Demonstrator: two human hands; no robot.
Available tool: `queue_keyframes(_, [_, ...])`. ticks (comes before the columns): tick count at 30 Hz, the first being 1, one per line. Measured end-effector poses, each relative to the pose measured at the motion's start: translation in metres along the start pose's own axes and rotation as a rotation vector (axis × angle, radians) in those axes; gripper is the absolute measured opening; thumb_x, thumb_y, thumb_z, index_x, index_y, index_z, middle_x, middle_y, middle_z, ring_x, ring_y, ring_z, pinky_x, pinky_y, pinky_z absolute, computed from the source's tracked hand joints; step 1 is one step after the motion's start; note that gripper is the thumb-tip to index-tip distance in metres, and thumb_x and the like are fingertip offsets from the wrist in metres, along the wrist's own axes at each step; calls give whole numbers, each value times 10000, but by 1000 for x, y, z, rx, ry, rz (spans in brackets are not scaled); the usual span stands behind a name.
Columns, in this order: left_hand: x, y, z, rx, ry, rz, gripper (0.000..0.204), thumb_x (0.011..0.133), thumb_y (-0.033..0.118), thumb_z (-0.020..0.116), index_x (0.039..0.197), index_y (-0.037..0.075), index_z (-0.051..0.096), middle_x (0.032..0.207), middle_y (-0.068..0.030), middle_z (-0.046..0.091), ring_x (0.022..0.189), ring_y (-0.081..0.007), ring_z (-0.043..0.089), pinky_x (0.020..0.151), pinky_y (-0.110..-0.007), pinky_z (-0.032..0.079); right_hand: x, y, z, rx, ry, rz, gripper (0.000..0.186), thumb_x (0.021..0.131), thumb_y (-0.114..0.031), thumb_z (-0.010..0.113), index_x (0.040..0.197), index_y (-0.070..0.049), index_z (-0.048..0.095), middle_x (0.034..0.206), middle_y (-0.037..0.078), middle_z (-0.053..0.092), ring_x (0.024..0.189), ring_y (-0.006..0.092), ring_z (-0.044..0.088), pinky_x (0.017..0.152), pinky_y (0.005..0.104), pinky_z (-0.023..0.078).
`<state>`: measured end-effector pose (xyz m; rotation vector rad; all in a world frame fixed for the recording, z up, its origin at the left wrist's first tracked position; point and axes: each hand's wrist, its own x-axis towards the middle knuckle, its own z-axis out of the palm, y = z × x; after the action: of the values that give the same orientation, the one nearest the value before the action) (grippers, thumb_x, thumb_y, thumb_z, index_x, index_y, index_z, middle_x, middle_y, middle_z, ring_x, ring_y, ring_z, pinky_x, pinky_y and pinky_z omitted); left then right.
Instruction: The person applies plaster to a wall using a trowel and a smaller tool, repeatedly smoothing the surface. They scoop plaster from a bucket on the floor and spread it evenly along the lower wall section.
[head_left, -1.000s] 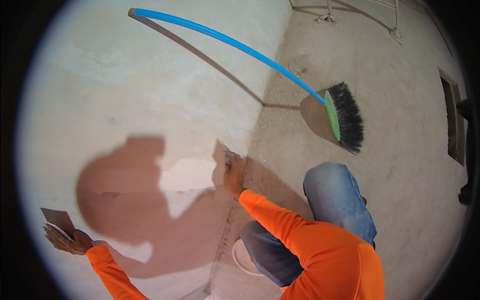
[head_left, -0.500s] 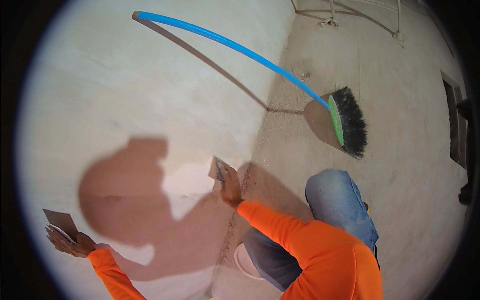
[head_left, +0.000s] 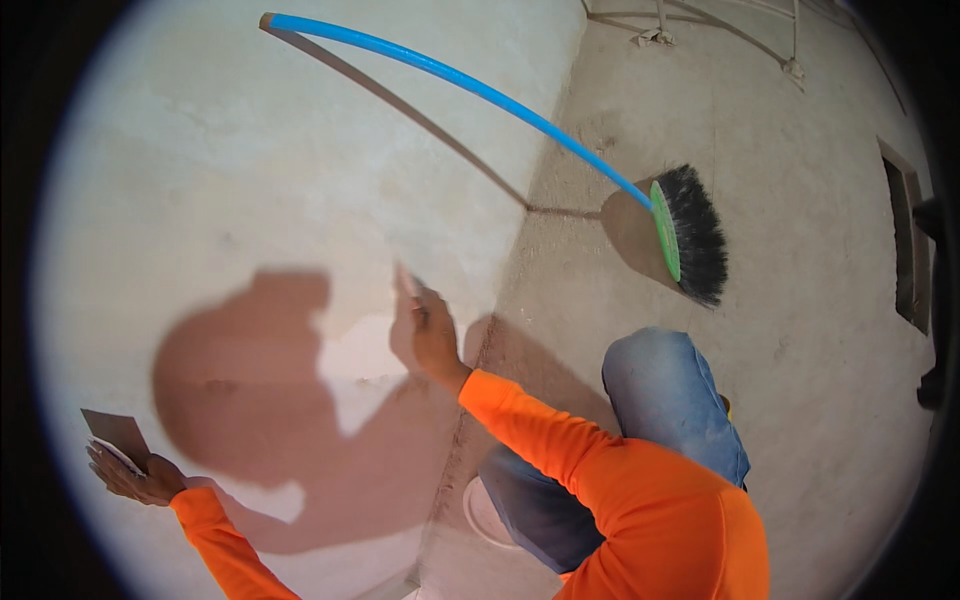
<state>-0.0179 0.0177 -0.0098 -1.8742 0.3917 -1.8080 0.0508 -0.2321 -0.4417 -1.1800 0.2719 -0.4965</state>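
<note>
At the lower left, my left hand (head_left: 140, 482) is closed on a flat grey putty blade (head_left: 114, 430), with a strip of white along it near the fingers. My right hand (head_left: 436, 338) grips a putty knife (head_left: 405, 280) in front of the pale wall (head_left: 230, 180), low down beside the floor corner. The knife is seen nearly edge-on and is slightly blurred; I cannot tell whether it touches the wall. A bright patch of wall (head_left: 352, 352) lies just left of this hand, among the shadows cast on the wall.
A broom with a blue handle (head_left: 480, 92) leans on the wall, its black bristles (head_left: 692, 238) on the floor. My bent knee (head_left: 660, 385) is right of my arm. A round pinkish rim (head_left: 485, 515) shows beside my leg. A rectangular opening (head_left: 905, 240) is at far right.
My right hand has moved up and left along the wall and turned, so the putty knife now shows its edge instead of its face. My left hand stays nearly still.
</note>
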Motion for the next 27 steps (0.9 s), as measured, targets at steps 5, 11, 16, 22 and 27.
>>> queue_keyframes(5, [-2, -5, 2, 12, 14, 46, 811, 735, -87, 460, 1511, 125, 558, 1542, -76, 557, 1464, -338, 454, 1233, -535, 273, 2, 106, -33, 8, 275, 601, 476, 1122, -287, 420, 1461, 37, 496, 1357, 274, 625, 1247, 401, 608, 1057, 438, 471])
queue_keyframes(11, [-2, -6, 2, 6, 24, 62, 799, 759, -90, 480, 1523, 133, 549, 1531, -79, 570, 1460, -345, 457, 1228, -522, 291, 15, 107, 16, 12, 343, 537, 457, 1097, -183, 483, 1501, 28, 445, 1425, 247, 557, 1318, 394, 539, 1105, 426, 434])
queue_keyframes(16, [-2, -2, 3, 5, 38, 65, 772, 781, -102, 476, 1514, 125, 557, 1521, -85, 577, 1453, -344, 462, 1236, -507, 294, -13, 13, 64, -74, 277, 124, 478, 1041, -230, 535, 1425, 49, 477, 1364, 302, 517, 1218, 476, 506, 1048, 555, 405])
queue_keyframes(22, [-1, 1, 3, 9, 35, 31, 708, 822, -96, 467, 1485, 120, 589, 1514, -89, 580, 1437, -346, 475, 1221, -491, 333, -64, 8, 45, -89, 69, -70, 421, 1088, -218, 456, 1433, 21, 500, 1291, 258, 582, 1194, 407, 539, 1024, 493, 443])
queue_keyframes(27, [-6, 1, 8, 23, 28, -54, 685, 827, -89, 450, 1474, 88, 589, 1511, -129, 565, 1407, -357, 493, 1219, -489, 366, -39, 107, -25, -90, 289, 353, 449, 1099, -125, 443, 1527, 9, 434, 1296, 260, 615, 1115, 360, 630, 959, 426, 508])
